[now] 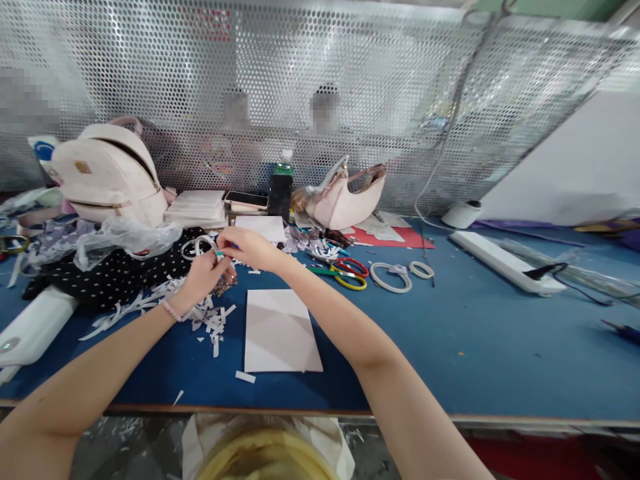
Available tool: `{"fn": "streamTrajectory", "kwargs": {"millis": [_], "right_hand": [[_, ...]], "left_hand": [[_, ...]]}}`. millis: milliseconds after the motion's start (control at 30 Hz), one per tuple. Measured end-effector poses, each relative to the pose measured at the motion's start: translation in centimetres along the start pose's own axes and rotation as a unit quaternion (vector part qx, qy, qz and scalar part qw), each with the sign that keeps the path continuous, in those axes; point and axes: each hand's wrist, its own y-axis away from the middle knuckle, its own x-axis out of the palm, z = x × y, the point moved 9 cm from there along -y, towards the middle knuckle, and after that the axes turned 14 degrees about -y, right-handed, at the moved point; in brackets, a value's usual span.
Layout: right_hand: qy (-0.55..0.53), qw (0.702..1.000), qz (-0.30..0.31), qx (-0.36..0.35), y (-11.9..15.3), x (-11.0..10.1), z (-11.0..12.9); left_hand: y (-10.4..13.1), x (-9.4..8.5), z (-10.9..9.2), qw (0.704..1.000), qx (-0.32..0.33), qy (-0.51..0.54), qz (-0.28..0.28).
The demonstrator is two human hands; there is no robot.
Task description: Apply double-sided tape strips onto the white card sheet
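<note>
- Head view: the left hand [204, 277] and the right hand [245, 248] meet left of centre above a blue tabletop [480, 347], fingertips close together.
- The left fingers are curled, with thin white loops [199, 244] at them; whether they grip the loops firmly cannot be told.
- The right fingers are bent and bunched toward the left thumb, beside a small teal spot; what they pinch, if anything, is too small to tell.
- A pink beaded bracelet [171, 310] circles the left wrist.
- Cut paper strips [215, 323] lie scattered below and beside the left hand, next to a black polka-dot cloth [115, 270] partly covered by a clear plastic bag [125, 240].
- Nearer the table edge, a white rectangular pad [280, 333] lies flat between the forearms.
- Right of the right forearm lie red-handled scissors [353, 268] and yellow-handled scissors [353, 285], close together, then a large white ring [373, 273] and a smaller cream ring [425, 277].
- Along the back stand a pale backpack [113, 180], a stack of white sheets [197, 208], a phone [246, 200] lying flat and a pale handbag [350, 203], all before a perforated metal screen [280, 67].
- Below the front edge sits a yellow container [265, 440].
</note>
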Motion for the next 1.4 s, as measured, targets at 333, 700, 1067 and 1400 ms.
{"fn": "streamTrajectory", "kwargs": {"millis": [333,700,1067,1400], "right_hand": [[0.008,0.999,0.028,-0.042,0.1,0.4,0.7],[-0.022,1.000,0.018,-0.006,0.1,-0.7,1.4],[0.011,0.996,-0.022,-0.086,0.9,-3.1,5.8],[0.088,0.983,-0.058,-0.147,1.3,-3.5,7.3]], "left_hand": [[0.0,0.0,0.1,1.000,-0.007,0.002,-0.002],[0.2,-0.1,-0.4,1.000,-0.002,0.018,-0.002],[0.5,-0.5,-0.9,0.994,0.041,0.101,-0.023],[0.5,-1.3,-0.9,0.978,0.075,0.180,-0.075]]}}
